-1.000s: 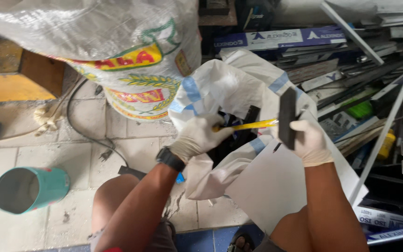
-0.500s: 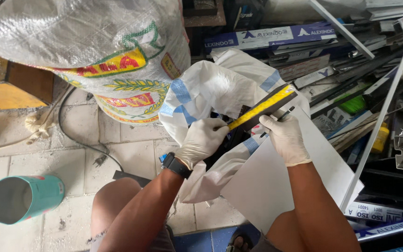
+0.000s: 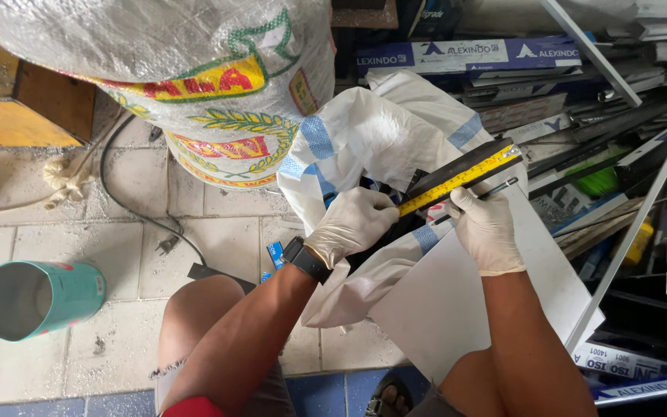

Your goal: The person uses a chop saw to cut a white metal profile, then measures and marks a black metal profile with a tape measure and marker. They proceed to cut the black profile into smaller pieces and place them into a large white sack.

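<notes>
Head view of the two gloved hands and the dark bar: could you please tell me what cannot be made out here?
- Lower end of the dark bar: hidden behind the left hand.
- Yellow tape markings: too small to read.
- Inside of the white sack: hidden by its folds and both hands.
- Thin pen-like item by the right hand: grip unclear, fingers cover it.

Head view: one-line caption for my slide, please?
Gloved left hand and right hand hold a yellow tape measure along a black bar over a white sack.
</notes>
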